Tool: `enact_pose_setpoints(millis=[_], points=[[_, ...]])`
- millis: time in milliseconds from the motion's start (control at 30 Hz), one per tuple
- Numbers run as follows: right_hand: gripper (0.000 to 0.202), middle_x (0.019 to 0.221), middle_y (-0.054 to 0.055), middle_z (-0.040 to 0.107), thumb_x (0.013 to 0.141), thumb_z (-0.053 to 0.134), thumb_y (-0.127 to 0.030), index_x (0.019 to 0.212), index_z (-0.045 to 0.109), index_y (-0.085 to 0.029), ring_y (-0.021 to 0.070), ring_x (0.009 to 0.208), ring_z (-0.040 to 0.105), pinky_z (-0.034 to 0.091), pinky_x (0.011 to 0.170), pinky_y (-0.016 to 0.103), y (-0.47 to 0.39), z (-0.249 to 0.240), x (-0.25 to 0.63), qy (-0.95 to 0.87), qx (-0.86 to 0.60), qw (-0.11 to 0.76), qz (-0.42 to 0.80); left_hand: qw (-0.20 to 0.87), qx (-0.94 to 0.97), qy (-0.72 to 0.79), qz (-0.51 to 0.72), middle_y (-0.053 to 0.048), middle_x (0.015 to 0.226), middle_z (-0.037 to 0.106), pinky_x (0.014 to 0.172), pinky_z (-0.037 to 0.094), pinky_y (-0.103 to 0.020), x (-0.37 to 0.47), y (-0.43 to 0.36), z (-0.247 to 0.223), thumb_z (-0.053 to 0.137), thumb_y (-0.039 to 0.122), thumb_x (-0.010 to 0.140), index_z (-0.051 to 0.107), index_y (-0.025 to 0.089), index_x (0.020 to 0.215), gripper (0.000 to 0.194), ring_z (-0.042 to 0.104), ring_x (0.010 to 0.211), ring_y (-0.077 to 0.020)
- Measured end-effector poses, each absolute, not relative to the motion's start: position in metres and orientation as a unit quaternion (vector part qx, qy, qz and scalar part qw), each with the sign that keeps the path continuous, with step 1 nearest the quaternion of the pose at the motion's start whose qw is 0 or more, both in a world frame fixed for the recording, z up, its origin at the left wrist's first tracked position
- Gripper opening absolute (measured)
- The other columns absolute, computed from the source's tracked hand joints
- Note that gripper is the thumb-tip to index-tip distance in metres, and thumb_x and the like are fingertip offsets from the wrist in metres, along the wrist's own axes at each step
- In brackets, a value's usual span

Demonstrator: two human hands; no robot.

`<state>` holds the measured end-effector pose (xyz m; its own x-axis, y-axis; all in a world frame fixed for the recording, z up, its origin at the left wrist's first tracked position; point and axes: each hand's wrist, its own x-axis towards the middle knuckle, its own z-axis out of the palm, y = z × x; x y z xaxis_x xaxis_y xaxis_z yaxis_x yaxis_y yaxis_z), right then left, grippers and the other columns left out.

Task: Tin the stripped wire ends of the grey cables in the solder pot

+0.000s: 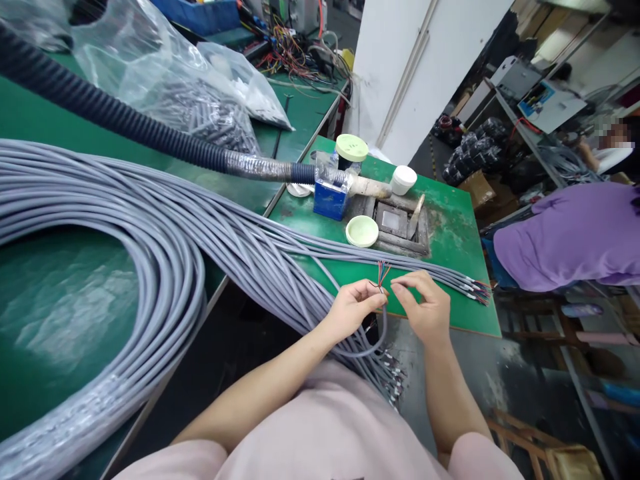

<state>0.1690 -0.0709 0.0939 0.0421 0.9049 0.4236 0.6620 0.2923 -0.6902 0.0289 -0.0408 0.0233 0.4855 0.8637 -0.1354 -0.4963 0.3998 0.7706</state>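
Note:
My left hand (pixel 354 308) is closed on the end of a grey cable (pixel 385 325), holding it upright between thumb and fingers. Thin coloured wires (pixel 383 272), red, orange and dark among them, fan out above the fingertips. Just to the right, my right hand (pixel 424 303) has its thumb and forefinger pinched together, close to the wires. Whether a wire is between those fingertips is too small to tell. Behind both hands, a row of grey cables (pixel 340 250) lies across the green table, with stripped, coloured wire ends (pixel 481 292) at the right.
A large coil of grey cables (pixel 165 233) fills the left side. A black corrugated hose (pixel 150 127) runs to a blue box (pixel 330 199). Beyond the hands are a solder pot (pixel 393 219), a pale green lid (pixel 362 231) and a white tub (pixel 403 179). A person in purple (pixel 575 233) is at right.

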Motion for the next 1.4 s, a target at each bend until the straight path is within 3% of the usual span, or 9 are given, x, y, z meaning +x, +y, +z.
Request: enact_pose_setpoints(millis=[267,633,833,967,1100,1200,1300,1400], points=[[0.016,0.068,-0.001,0.062,0.082,0.068,-0.027,0.067,0.064,-0.021,0.0144,0.069,0.057,0.044,0.068,0.030,-0.052,0.104,0.159,-0.664,-0.615,0.389,0.173,0.724,0.456,0.289,0.430,0.000,0.071,0.064,0.071,0.044,-0.024,0.025,-0.040,0.020,0.076,0.037,0.073,0.065,0.014,0.075,0.025,0.055,0.069,-0.0109],[0.016,0.067,-0.002,0.061,0.081,0.067,-0.020,0.066,0.062,-0.021,0.0146,0.068,0.056,0.044,0.068,0.031,-0.051,0.105,0.160,-0.693,-0.577,0.395,0.177,0.679,0.507,0.308,0.432,0.002,0.068,0.061,0.069,0.042,-0.023,0.023,-0.038,0.023,0.072,0.034,0.077,0.062,0.014,0.072,0.023,0.051,0.067,-0.0097],[0.008,0.076,-0.001,0.069,0.082,0.067,-0.018,0.083,0.071,-0.025,0.0161,0.073,0.060,0.047,0.074,0.035,-0.052,0.103,0.167,-0.710,-0.529,0.434,0.166,0.765,0.393,0.279,0.426,0.001,0.073,0.064,0.067,0.048,-0.024,0.024,-0.037,0.019,0.077,0.042,0.072,0.064,0.014,0.076,0.031,0.057,0.066,-0.0097],[0.028,0.085,0.000,0.069,0.083,0.065,-0.013,0.105,0.070,-0.030,0.0179,0.079,0.062,0.050,0.076,0.037,-0.058,0.095,0.180,-0.705,-0.520,0.465,0.129,0.802,0.315,0.275,0.426,-0.002,0.079,0.069,0.071,0.050,-0.025,0.021,-0.033,0.025,0.081,0.040,0.068,0.066,0.013,0.077,0.032,0.062,0.069,-0.0111],[0.045,0.105,0.004,0.071,0.084,0.060,-0.007,0.122,0.063,-0.033,0.0210,0.097,0.063,0.052,0.085,0.042,-0.068,0.083,0.189,-0.794,-0.464,0.386,0.075,0.831,0.246,0.263,0.424,-0.001,0.070,0.067,0.065,0.050,-0.022,0.016,-0.029,0.036,0.082,0.038,0.066,0.068,0.012,0.077,0.032,0.060,0.061,-0.0087],[0.053,0.127,0.007,0.064,0.085,0.059,-0.009,0.132,0.055,-0.033,0.0249,0.116,0.058,0.051,0.094,0.047,-0.074,0.075,0.188,-0.843,-0.424,0.330,0.033,0.855,0.199,0.232,0.418,0.001,0.066,0.065,0.063,0.049,-0.020,0.013,-0.028,0.044,0.082,0.036,0.067,0.067,0.012,0.076,0.029,0.058,0.058,-0.0069],[0.053,0.133,0.007,0.060,0.085,0.062,-0.016,0.135,0.053,-0.032,0.0275,0.124,0.053,0.050,0.097,0.050,-0.073,0.071,0.184,-0.853,-0.398,0.337,0.001,0.859,0.207,0.217,0.415,0.000,0.068,0.066,0.064,0.050,-0.020,0.010,-0.027,0.051,0.079,0.035,0.072,0.068,0.012,0.078,0.025,0.059,0.059,-0.0068],[0.051,0.129,0.008,0.064,0.085,0.064,-0.020,0.134,0.054,-0.030,0.0282,0.123,0.055,0.051,0.097,0.050,-0.066,0.074,0.181,-0.845,-0.384,0.371,-0.022,0.824,0.285,0.233,0.431,-0.002,0.076,0.070,0.070,0.053,-0.025,0.003,-0.028,0.060,0.074,0.035,0.077,0.071,0.014,0.095,0.027,0.064,0.065,-0.0101]])
